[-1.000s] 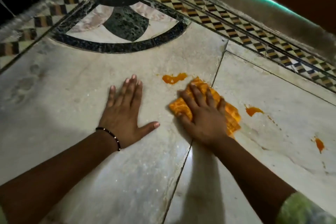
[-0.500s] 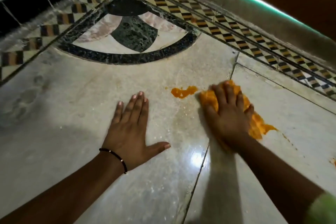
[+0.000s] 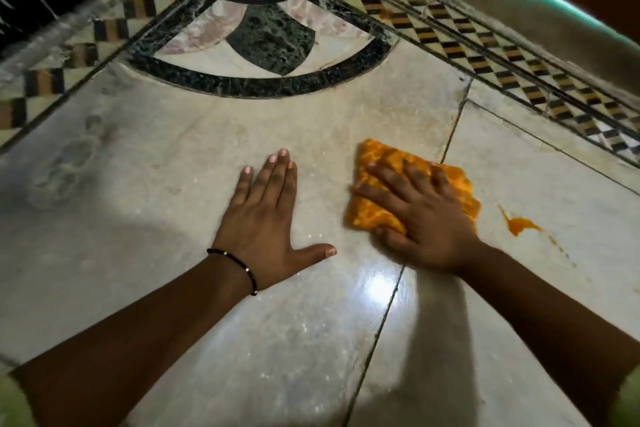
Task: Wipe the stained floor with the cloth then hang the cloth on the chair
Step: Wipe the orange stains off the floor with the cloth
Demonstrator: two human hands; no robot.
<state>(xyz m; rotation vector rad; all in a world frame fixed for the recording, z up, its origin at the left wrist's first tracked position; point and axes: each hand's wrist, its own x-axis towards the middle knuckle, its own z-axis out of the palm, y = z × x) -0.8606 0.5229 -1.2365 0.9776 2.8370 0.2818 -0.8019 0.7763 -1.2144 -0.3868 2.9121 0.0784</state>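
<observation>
An orange folded cloth (image 3: 381, 163) lies flat on the pale marble floor (image 3: 173, 166), straddling a tile joint. My right hand (image 3: 426, 215) presses down on it with fingers spread over its top. My left hand (image 3: 263, 218) rests flat and open on the floor to the left of the cloth, with a dark bead bracelet at the wrist. An orange stain (image 3: 521, 224) sits on the floor just right of the cloth. No chair is in view.
A dark curved inlay (image 3: 263, 83) with a black and pink motif lies ahead. A checkered border strip (image 3: 485, 55) runs diagonally at the upper right along a raised ledge (image 3: 554, 10). Another checkered strip (image 3: 45, 80) runs at the left.
My right hand has slid the cloth left over the orange stain that lay beside my left hand; that stain no longer shows. A stain to the right is uncovered. My left hand stays planted.
</observation>
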